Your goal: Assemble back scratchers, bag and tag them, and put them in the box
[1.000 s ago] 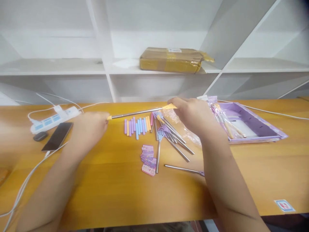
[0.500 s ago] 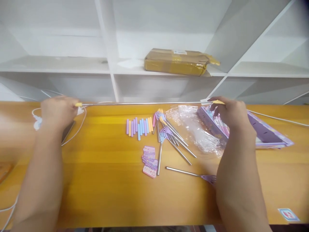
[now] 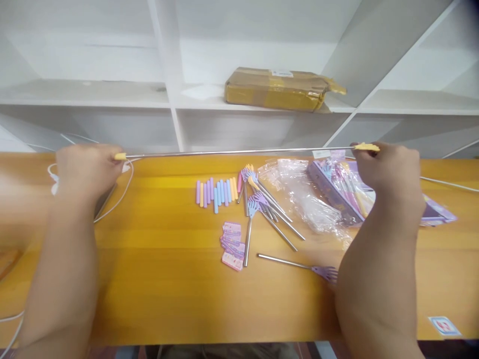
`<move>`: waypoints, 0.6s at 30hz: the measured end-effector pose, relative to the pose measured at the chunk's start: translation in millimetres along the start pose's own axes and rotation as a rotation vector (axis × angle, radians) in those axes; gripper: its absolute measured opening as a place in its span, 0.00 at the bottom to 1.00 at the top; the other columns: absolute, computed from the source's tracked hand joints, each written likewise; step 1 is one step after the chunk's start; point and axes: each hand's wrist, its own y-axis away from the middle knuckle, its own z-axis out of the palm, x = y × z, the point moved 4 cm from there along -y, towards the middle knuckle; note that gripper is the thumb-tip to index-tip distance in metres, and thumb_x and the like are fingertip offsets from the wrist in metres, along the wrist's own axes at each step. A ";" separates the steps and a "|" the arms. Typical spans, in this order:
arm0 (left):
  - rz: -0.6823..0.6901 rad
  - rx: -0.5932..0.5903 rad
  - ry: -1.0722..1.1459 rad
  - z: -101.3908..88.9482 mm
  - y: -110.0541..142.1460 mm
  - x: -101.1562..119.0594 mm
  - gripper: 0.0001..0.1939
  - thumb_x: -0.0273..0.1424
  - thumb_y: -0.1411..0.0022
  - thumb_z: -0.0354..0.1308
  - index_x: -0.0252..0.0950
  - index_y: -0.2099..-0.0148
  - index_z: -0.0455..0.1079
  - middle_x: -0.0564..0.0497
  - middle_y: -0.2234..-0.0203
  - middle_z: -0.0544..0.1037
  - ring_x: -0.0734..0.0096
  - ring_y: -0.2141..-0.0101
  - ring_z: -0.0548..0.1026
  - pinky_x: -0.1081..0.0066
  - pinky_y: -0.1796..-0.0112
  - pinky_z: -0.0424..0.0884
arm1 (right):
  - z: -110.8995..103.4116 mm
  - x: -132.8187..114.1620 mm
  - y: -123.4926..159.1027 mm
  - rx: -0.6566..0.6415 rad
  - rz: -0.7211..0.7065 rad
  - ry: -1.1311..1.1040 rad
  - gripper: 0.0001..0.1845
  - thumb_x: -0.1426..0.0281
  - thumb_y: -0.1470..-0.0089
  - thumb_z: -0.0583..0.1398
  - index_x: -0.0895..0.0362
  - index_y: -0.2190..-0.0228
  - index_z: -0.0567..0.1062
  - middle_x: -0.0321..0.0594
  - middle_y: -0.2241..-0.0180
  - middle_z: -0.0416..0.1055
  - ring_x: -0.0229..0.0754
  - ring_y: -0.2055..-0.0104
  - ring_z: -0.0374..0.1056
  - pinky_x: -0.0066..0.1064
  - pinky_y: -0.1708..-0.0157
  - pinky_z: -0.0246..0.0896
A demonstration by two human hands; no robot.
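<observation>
A telescopic back scratcher (image 3: 239,150) is stretched out level between my hands, above the far edge of the table. My left hand (image 3: 88,169) is closed around its yellow handle end. At the other end, my right hand (image 3: 389,167) grips the yellow claw-shaped head. Below lie several metal rods with claw heads in purple, blue and yellow, among them a blue back scratcher (image 3: 250,224). A separate purple back scratcher (image 3: 295,263) lies nearer me, beside my right forearm. Pastel handle sleeves (image 3: 217,193) form a row left of the pile, and small pink cards (image 3: 232,247) overlap below them.
Crumpled clear plastic bags (image 3: 310,199) lie right of the pile. A purple box (image 3: 333,194) holding wrapped scratchers is partly behind my right arm. White shelves (image 3: 93,92) with a taped cardboard box (image 3: 277,89) stand behind the table. White cables (image 3: 125,194) run at left.
My right hand has moved further right with the claw head, so the rod spans a longer distance. My left hand keeps its hold, slightly further left. The view has tilted slightly.
</observation>
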 end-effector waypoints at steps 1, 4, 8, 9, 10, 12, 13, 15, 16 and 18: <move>-0.003 0.003 0.008 -0.7 0.3 0.4 0.11 0.33 0.33 0.52 0.38 0.69 0.61 0.53 0.74 0.61 0.68 0.70 0.51 0.68 0.68 0.47 | -3.3 -1.5 2.1 -0.003 0.056 0.007 0.31 0.56 0.28 0.49 0.65 0.53 0.83 0.66 0.64 0.77 0.55 0.63 0.66 0.43 0.62 0.51; -0.028 0.011 0.004 -2.9 2.1 5.8 0.12 0.33 0.34 0.53 0.38 0.71 0.61 0.53 0.75 0.61 0.68 0.70 0.52 0.67 0.68 0.47 | -6.8 -4.0 5.6 -0.016 0.186 0.026 0.28 0.58 0.30 0.54 0.65 0.52 0.86 0.70 0.60 0.79 0.57 0.60 0.68 0.45 0.62 0.52; -0.023 0.017 -0.013 -4.7 7.0 23.9 0.10 0.30 0.36 0.53 0.37 0.71 0.64 0.51 0.75 0.64 0.67 0.70 0.53 0.65 0.68 0.47 | -0.8 11.5 1.5 0.011 0.275 0.038 0.25 0.64 0.36 0.58 0.65 0.50 0.86 0.72 0.60 0.80 0.60 0.59 0.70 0.46 0.62 0.54; 0.003 0.012 -0.003 -4.5 8.3 29.6 0.09 0.30 0.35 0.53 0.37 0.70 0.66 0.50 0.75 0.66 0.67 0.70 0.54 0.65 0.68 0.47 | 1.0 18.2 -0.4 0.015 0.294 0.043 0.24 0.65 0.37 0.59 0.65 0.49 0.86 0.72 0.60 0.80 0.60 0.59 0.71 0.46 0.62 0.55; 0.025 0.007 0.010 -4.3 9.5 34.9 0.10 0.30 0.35 0.52 0.37 0.70 0.67 0.50 0.74 0.67 0.66 0.70 0.55 0.65 0.67 0.47 | 2.3 25.2 -2.3 0.018 0.323 0.055 0.24 0.67 0.38 0.59 0.65 0.48 0.86 0.72 0.60 0.80 0.60 0.59 0.71 0.46 0.62 0.56; 0.056 -0.011 0.038 -3.4 11.6 43.9 0.11 0.30 0.33 0.51 0.37 0.69 0.68 0.48 0.73 0.70 0.66 0.70 0.60 0.65 0.67 0.48 | 3.3 34.8 -5.6 0.008 0.374 0.086 0.25 0.72 0.42 0.59 0.66 0.47 0.86 0.72 0.59 0.80 0.59 0.59 0.71 0.46 0.62 0.56; 0.056 -0.021 0.046 -2.8 12.6 47.6 0.11 0.30 0.33 0.51 0.37 0.69 0.69 0.47 0.72 0.72 0.65 0.69 0.63 0.64 0.67 0.48 | 3.1 35.3 -6.8 -0.004 0.386 0.099 0.26 0.74 0.43 0.59 0.66 0.46 0.85 0.72 0.59 0.80 0.58 0.59 0.71 0.45 0.63 0.56; 0.032 -0.036 0.043 -1.3 15.4 55.3 0.11 0.30 0.33 0.51 0.37 0.68 0.71 0.45 0.72 0.74 0.62 0.69 0.68 0.63 0.66 0.51 | 2.0 22.1 -6.2 -0.030 0.346 0.110 0.26 0.75 0.42 0.57 0.68 0.46 0.84 0.70 0.59 0.79 0.56 0.61 0.71 0.44 0.63 0.55; 0.027 -0.047 0.036 -0.2 17.8 61.0 0.12 0.29 0.33 0.50 0.37 0.68 0.72 0.44 0.71 0.75 0.60 0.68 0.70 0.63 0.66 0.52 | 1.6 7.5 -3.2 -0.041 0.296 0.104 0.26 0.74 0.40 0.56 0.68 0.47 0.84 0.69 0.60 0.79 0.55 0.62 0.70 0.43 0.64 0.54; 0.034 -0.080 0.024 2.9 25.6 77.8 0.13 0.27 0.32 0.49 0.36 0.66 0.74 0.42 0.71 0.77 0.56 0.67 0.74 0.62 0.67 0.55 | 1.6 -38.2 11.7 -0.037 0.137 0.066 0.24 0.72 0.37 0.54 0.68 0.49 0.84 0.67 0.61 0.79 0.52 0.64 0.69 0.41 0.65 0.53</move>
